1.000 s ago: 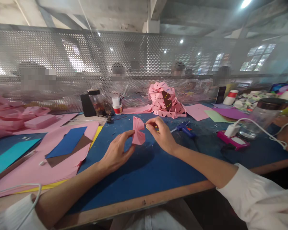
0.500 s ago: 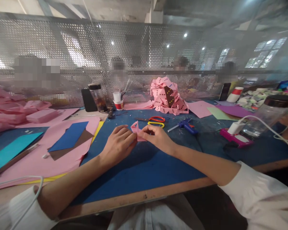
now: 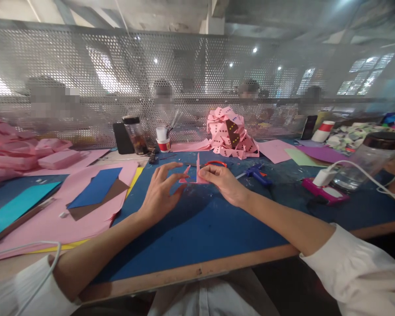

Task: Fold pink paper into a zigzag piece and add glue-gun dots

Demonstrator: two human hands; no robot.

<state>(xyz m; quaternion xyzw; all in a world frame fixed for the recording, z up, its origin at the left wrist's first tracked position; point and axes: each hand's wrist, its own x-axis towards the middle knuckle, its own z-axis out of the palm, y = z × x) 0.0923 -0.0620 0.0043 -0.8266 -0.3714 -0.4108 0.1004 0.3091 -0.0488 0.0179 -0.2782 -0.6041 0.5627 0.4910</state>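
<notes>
My right hand [image 3: 225, 183] pinches a small folded pink paper piece [image 3: 199, 175] between thumb and fingers, just above the blue tabletop [image 3: 197, 237]. One narrow flap of the paper stands upright, and a smaller pointed flap rises at its left end. My left hand [image 3: 163, 188] is beside that left end with thumb and fingers spread apart, close to the flap; whether a fingertip touches it I cannot tell. Behind my right hand lie scissors with a red handle loop [image 3: 217, 163], partly hidden. A blue glue gun [image 3: 256, 172] rests to the right.
A heap of dotted pink paper pieces [image 3: 222, 129] stands at the back. Left are pink sheets [image 3: 95, 219], a blue card [image 3: 97, 186] and pink paper boxes [image 3: 59, 159]. To the right are a magenta device with a white plug [image 3: 325, 191], a cable and a clear jar [image 3: 358, 162].
My left fingers have come off the pink paper and spread. The paper, earlier bent into a pointed loop between both hands, has opened out. My right hand has shifted slightly right with it.
</notes>
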